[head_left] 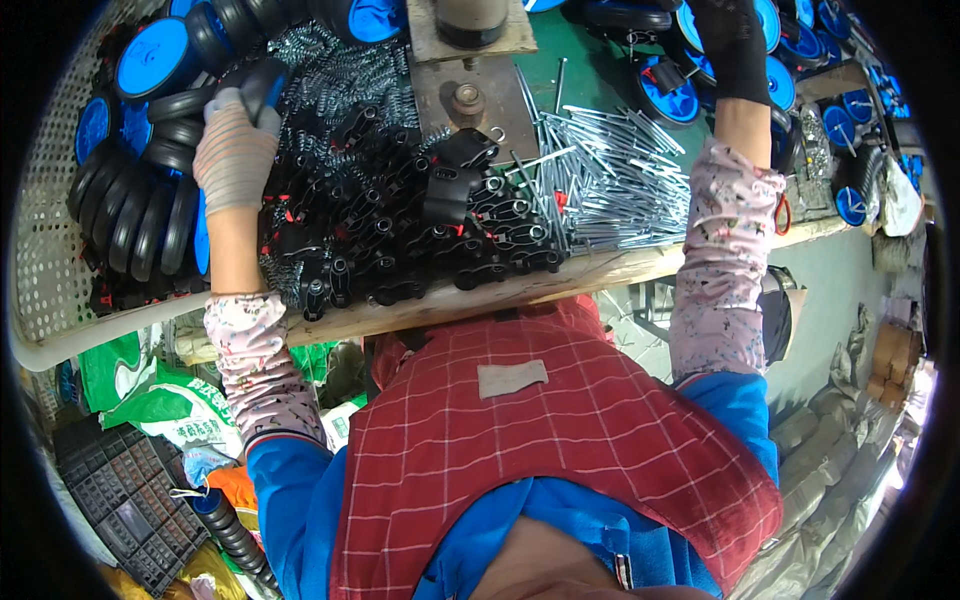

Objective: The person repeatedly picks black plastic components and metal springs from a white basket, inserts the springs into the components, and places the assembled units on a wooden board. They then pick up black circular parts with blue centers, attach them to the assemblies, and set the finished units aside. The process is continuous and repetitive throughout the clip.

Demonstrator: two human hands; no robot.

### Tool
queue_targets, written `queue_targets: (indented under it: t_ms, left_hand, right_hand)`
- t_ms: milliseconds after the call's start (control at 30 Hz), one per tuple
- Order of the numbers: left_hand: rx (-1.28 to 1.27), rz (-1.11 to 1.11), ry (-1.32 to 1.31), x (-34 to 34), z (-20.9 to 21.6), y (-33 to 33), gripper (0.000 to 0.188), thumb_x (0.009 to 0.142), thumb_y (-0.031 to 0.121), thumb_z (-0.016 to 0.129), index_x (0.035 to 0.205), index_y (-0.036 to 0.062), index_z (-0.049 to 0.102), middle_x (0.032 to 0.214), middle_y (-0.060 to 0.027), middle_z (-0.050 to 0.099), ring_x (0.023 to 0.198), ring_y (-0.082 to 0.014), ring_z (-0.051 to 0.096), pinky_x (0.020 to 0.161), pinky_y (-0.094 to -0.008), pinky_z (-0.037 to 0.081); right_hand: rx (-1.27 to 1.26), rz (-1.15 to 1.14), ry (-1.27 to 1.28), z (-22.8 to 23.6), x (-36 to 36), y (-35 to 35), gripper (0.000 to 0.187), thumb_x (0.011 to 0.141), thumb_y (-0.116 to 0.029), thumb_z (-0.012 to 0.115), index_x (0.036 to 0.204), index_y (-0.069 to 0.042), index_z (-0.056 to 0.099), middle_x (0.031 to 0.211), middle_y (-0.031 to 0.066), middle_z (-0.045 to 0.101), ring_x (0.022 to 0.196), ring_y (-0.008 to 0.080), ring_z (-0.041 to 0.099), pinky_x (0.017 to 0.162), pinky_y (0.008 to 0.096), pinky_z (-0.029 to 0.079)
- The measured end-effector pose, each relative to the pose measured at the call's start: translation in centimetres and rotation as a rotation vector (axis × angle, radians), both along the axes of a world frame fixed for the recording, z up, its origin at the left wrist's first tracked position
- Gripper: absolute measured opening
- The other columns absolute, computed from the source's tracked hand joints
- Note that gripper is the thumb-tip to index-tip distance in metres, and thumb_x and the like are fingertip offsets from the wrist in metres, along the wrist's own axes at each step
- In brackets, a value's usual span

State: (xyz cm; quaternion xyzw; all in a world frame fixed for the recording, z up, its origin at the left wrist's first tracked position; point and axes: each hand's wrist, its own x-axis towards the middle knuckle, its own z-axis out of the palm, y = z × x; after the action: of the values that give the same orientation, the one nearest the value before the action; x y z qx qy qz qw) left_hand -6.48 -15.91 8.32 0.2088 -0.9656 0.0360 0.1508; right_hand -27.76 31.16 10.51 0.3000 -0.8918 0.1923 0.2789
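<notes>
My left hand (237, 150), in a pale striped glove, is closed on a black-tyred wheel (264, 84) with a blue hub at the left of the bench. More such wheels (155, 57) lie stacked around it. My right hand (733, 48), in a black glove, reaches to the far right among blue-hubbed wheels. Its fingers run to the top edge, so their grip is hidden. Near it lies a wheel with a black bracket (668, 92) attached. Between my hands are a heap of black caster brackets (400, 215), a pile of metal springs (345, 75) and many loose steel pins (615, 180).
A metal press fixture (466, 100) stands mid-bench behind the brackets. The wooden bench edge (490, 290) runs in front of me. A white perforated basket (45, 240) holds the left wheels. Below left are green-and-white sacks (165, 395) and a dark plastic crate (130, 505).
</notes>
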Motion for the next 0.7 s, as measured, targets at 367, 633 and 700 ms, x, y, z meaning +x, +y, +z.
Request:
queue_targets:
  t_ms: [367, 633, 700]
  left_hand:
    - [1.181, -0.407, 0.274, 6.6, -1.3, 8.6, 0.036, 0.095, 0.016, 0.062, 0.124, -0.0054, 0.060, 0.119, -0.0154, 0.063, 0.109, -0.0194, 0.059, 0.097, -0.0331, 0.049]
    - [1.618, -0.369, 0.207, 6.6, -1.8, 11.1, 0.043, 0.093, 0.026, 0.066, 0.125, -0.0011, 0.056, 0.116, -0.0092, 0.063, 0.105, -0.0146, 0.060, 0.095, -0.0290, 0.050]
    - [1.741, -0.313, 0.237, 6.5, -1.3, 11.2, 0.043, 0.093, 0.027, 0.065, 0.126, 0.0002, 0.056, 0.114, -0.0085, 0.063, 0.105, -0.0145, 0.060, 0.096, -0.0288, 0.049]
  right_hand:
    - [0.555, 0.247, -0.003, -12.9, 14.7, -6.6, 0.009, 0.086, -0.009, 0.058, 0.095, -0.009, 0.061, 0.077, 0.0076, 0.063, 0.074, 0.0259, 0.069, 0.052, 0.0405, 0.053]
    - [0.470, 0.281, -0.182, -11.9, 13.9, -3.5, 0.014, 0.085, -0.015, 0.062, 0.098, -0.013, 0.064, 0.083, 0.0092, 0.066, 0.070, 0.0301, 0.066, 0.057, 0.0422, 0.051]
    - [0.459, 0.165, -0.293, -10.3, 14.0, -3.3, 0.019, 0.080, -0.011, 0.067, 0.099, -0.011, 0.063, 0.083, 0.0112, 0.064, 0.070, 0.0316, 0.066, 0.060, 0.0421, 0.052]
